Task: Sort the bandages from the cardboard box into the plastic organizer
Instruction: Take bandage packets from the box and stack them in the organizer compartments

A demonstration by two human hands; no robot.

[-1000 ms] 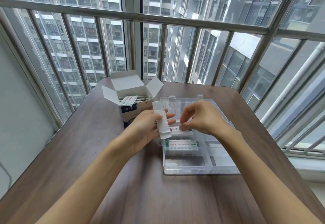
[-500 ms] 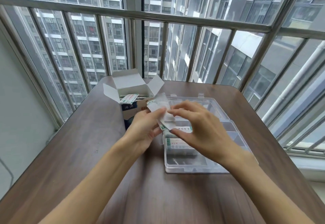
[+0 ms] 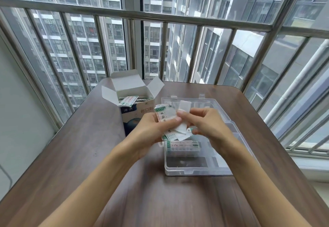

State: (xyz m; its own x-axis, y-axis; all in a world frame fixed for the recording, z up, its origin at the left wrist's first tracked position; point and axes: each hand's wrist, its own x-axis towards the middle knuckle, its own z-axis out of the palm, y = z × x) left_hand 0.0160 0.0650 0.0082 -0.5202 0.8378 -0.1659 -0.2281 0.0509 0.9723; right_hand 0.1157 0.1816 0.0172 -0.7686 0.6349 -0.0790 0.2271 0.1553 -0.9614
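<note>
Nearest the viewer, two bare forearms reach out over a dark brown wooden table [image 3: 74, 155]. The left hand [image 3: 151, 130] grips a loose bunch of bandages [image 3: 166, 118] above the near left edge of the organizer, its fingers curled under the bunch and the thumb laid across the top. The wrappers are flat white paper strips with green end bands and reddish print; they fan out unevenly, so their exact count cannot be told. The right hand [image 3: 207, 124] meets the same bunch, thumb and forefinger pinching one strip, while a plain white strip sticks up above its fingers.

Just below the hands lies one clear plastic organizer [image 3: 195, 171], open and split into compartments. One stack of wrapped bandages [image 3: 182, 145] lies flat across a left compartment; the number in the stack is unclear. The compartment nearest the viewer shows only the dark table through its floor.

Beyond, at the left far corner of the organizer, stands one cardboard box [image 3: 131, 114], white and blue with printed characters, its flaps open. More bandages [image 3: 129, 101] poke out at its rim.

Behind the table runs a metal railing [image 3: 160, 17].
</note>
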